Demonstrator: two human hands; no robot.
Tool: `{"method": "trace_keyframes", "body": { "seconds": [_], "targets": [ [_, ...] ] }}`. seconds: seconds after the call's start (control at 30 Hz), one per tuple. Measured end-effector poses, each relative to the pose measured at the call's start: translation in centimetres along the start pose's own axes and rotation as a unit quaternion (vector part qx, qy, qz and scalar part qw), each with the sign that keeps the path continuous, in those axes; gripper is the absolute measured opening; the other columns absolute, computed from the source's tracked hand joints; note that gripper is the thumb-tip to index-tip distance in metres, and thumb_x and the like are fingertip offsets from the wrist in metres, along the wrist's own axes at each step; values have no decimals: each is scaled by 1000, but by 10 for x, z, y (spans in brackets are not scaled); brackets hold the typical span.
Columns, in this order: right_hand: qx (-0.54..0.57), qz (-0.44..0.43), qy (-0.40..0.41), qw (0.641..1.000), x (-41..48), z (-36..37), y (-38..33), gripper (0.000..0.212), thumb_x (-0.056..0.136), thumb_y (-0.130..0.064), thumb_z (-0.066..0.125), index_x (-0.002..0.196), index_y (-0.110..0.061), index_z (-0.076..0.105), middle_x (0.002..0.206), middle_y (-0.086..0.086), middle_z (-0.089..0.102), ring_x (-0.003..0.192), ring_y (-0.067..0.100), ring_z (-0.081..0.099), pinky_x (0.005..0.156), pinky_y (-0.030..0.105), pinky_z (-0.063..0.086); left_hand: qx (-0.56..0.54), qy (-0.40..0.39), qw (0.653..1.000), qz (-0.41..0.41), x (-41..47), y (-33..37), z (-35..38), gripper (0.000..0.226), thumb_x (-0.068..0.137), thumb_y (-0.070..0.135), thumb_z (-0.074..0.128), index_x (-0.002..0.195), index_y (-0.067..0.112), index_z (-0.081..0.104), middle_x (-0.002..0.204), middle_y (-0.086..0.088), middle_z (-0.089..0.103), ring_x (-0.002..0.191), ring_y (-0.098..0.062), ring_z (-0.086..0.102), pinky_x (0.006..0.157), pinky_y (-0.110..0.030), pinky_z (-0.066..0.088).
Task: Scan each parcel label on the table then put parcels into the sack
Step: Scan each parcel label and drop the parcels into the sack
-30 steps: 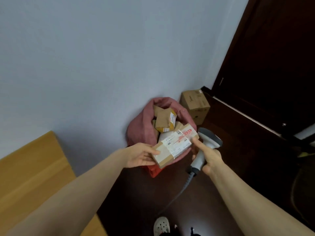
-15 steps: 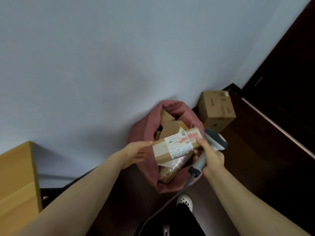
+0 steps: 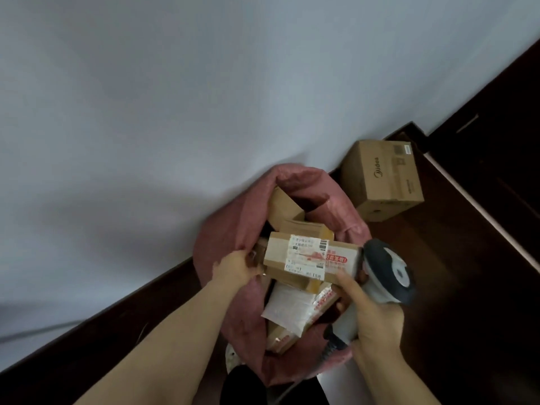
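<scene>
A brown cardboard parcel (image 3: 309, 260) with a white label and red printed tape hangs over the mouth of the pink sack (image 3: 230, 229). My left hand (image 3: 235, 267) holds its left end at the sack's rim. My right hand (image 3: 371, 314) grips the grey and white barcode scanner (image 3: 385, 273), and its thumb presses the parcel's right end. Inside the sack lie several other parcels, among them brown boxes (image 3: 301, 226) and a white padded bag (image 3: 289, 305).
The sack stands on a dark wooden floor against a pale wall. A larger cardboard box (image 3: 382, 179) sits behind it to the right, by a dark door. The scanner's cable (image 3: 333, 343) hangs down past the sack's near rim.
The view has closed in on the sack. Both hands have lowered the labelled parcel into the sack's mouth, and my left hand now sits at the rim.
</scene>
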State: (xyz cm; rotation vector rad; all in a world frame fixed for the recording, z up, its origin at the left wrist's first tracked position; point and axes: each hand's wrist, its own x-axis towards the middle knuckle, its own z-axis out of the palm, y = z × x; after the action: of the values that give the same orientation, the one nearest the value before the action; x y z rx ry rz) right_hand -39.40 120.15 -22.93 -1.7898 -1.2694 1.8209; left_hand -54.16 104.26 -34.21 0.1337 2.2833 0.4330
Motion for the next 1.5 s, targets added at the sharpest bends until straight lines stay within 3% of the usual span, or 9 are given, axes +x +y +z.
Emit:
{"method": "trace_keyframes", "body": {
  "seconds": [0.13,0.27,0.33,0.43,0.6,0.7,0.8,1.0,1.5],
  "targets": [
    [-50,-32,-51,997,-8,30,-1,35,60,-15,88,86,-19,66,87,-3,71,83,11,67,67,24,55,-43,210,976,-34,-1,-36,-42,36,92,5,45,127,-1,55,118,-26,54,109,-43,53,92,-45,42],
    [-93,-61,-82,990,-19,80,-1,44,64,-18,89,101,-10,66,95,0,69,92,15,66,84,30,54,-61,285,956,-42,-6,-81,-101,39,88,-1,50,126,0,56,119,-29,53,108,-46,53,90,-46,42],
    [-116,-71,-91,987,-22,106,2,34,68,-18,87,92,-12,63,83,-7,62,84,10,62,80,23,47,-62,300,951,-33,-8,-97,-116,41,84,-3,53,125,-1,58,116,-29,54,106,-45,53,90,-45,42],
    [-179,-41,-130,974,-19,144,7,29,73,-28,84,70,-18,57,69,-4,61,68,13,60,70,33,52,-75,300,951,7,-10,-106,-121,49,75,11,48,120,-3,62,107,-29,57,98,-44,56,86,-44,44],
    [-228,-25,-149,962,-6,174,32,24,76,-32,80,76,-15,64,82,9,70,82,28,69,80,50,57,-101,258,960,40,-10,-116,-109,61,67,14,43,123,0,62,105,-26,57,95,-40,58,87,-39,45],
    [-190,6,-133,973,-11,168,41,16,79,-20,77,78,-11,64,83,15,71,75,27,68,75,43,58,-123,222,966,54,-10,-113,-103,48,80,0,50,128,2,58,112,-26,56,103,-40,56,93,-38,43],
    [-181,12,-133,974,-23,153,42,15,83,-9,73,72,-7,62,59,8,66,58,22,62,66,38,53,-116,178,975,65,-11,-109,-98,50,81,-11,52,129,2,57,119,-28,55,110,-40,55,93,-33,40],
    [-142,-3,-168,975,-62,122,31,22,86,1,66,67,-6,58,49,3,59,45,13,55,48,27,45,-75,80,993,43,-37,-106,-97,62,83,4,60,142,13,45,139,-20,42,123,-35,48,102,-30,37],
    [-140,-7,-354,925,-235,-45,64,6,86,-5,69,84,-3,64,58,8,65,44,13,61,43,23,51,12,175,985,0,-339,-117,-43,68,87,22,58,149,29,31,151,-8,31,134,-28,36,109,-37,34]
  ]
}}
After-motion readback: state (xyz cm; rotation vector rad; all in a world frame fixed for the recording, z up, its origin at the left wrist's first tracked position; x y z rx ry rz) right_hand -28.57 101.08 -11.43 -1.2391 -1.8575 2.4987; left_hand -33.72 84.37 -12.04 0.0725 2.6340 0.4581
